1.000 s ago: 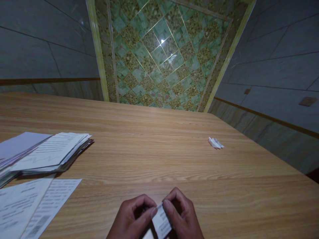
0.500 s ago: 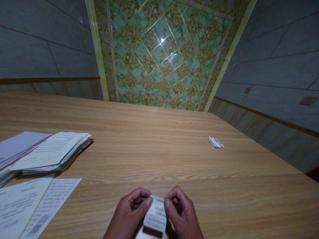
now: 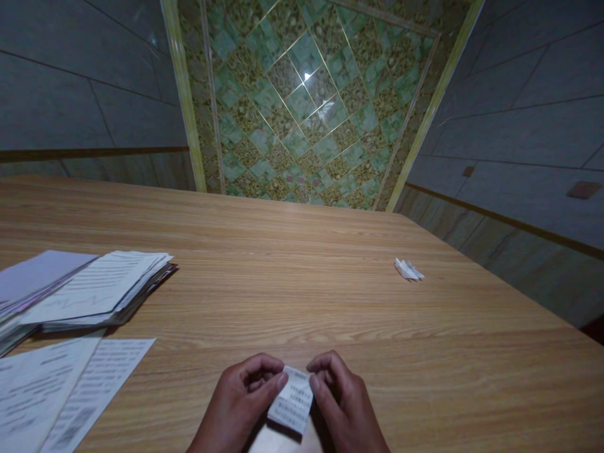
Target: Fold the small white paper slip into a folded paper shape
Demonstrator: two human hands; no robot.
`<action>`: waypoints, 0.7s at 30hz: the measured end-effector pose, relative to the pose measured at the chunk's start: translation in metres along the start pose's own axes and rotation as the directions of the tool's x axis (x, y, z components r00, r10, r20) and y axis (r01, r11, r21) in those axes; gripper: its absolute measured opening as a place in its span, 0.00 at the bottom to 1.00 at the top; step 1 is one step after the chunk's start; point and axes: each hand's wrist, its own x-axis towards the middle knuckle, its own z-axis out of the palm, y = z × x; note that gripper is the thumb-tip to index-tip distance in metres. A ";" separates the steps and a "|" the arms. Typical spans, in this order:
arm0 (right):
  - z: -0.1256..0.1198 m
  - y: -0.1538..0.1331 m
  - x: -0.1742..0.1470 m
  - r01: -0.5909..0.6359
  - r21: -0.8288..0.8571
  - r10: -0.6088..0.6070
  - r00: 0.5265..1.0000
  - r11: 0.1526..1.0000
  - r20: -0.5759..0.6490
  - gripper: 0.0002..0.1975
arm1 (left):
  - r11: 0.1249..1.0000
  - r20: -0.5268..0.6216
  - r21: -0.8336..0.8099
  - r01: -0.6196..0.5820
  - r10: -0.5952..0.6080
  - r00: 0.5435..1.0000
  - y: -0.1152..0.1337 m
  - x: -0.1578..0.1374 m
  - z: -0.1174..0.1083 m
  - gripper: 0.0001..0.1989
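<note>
A small white printed paper slip (image 3: 293,400), apparently folded, is held low in the middle of the view above the wooden table (image 3: 264,283). My left hand (image 3: 255,390) pinches its upper left corner, thumb on top and fingers curled behind. At the upper right edge my right hand (image 3: 342,396) has its thumb and forefinger closed on the slip. Lines of print face up, too blurred to read. The slip's lower edge hangs free over a dark shadow. Its underside is hidden.
To the left lies a stack of papers (image 3: 108,277) with a lilac sheet (image 3: 42,274) beside it. Nearer are loose printed sheets (image 3: 101,384). A crumpled white paper (image 3: 408,270) rests at right. Beyond the table stands a green patterned tile panel (image 3: 302,126).
The slip has tilted, and its lower end has swung slightly left and up. Both hands stay in nearly the same place, with the right forefinger shifted a little left.
</note>
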 end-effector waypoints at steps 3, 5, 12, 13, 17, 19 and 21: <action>-0.012 -0.004 0.004 0.326 -0.242 -0.314 0.946 0.914 0.087 0.11 | 0.999 0.002 0.032 -0.006 0.006 1.000 0.001 0.003 -0.003 0.17; -0.019 -0.007 0.007 0.515 -0.316 -0.449 0.855 0.797 0.260 0.16 | 0.998 0.020 0.058 -0.018 0.017 1.000 0.002 0.004 -0.004 0.16; -0.013 0.006 0.008 0.655 -0.463 -0.437 0.750 0.598 0.496 0.07 | 0.940 0.150 0.312 -0.138 0.094 0.984 0.003 0.000 -0.004 0.06; -0.012 0.008 0.008 0.658 -0.474 -0.435 0.748 0.585 0.501 0.05 | 0.899 0.191 0.401 -0.179 0.109 0.976 0.002 -0.001 -0.005 0.04; -0.012 0.007 0.009 0.664 -0.472 -0.369 0.731 0.580 0.574 0.07 | 0.712 0.287 0.612 -0.344 0.205 0.936 0.003 -0.003 -0.010 0.06; -0.015 0.004 0.010 0.637 -0.469 -0.309 0.738 0.611 0.600 0.11 | 0.647 0.346 0.624 -0.438 0.273 0.898 0.007 -0.005 -0.014 0.07; -0.017 0.001 0.010 0.611 -0.464 -0.268 0.746 0.642 0.610 0.13 | 0.598 0.470 0.611 -0.519 0.253 0.846 0.014 -0.007 -0.020 0.09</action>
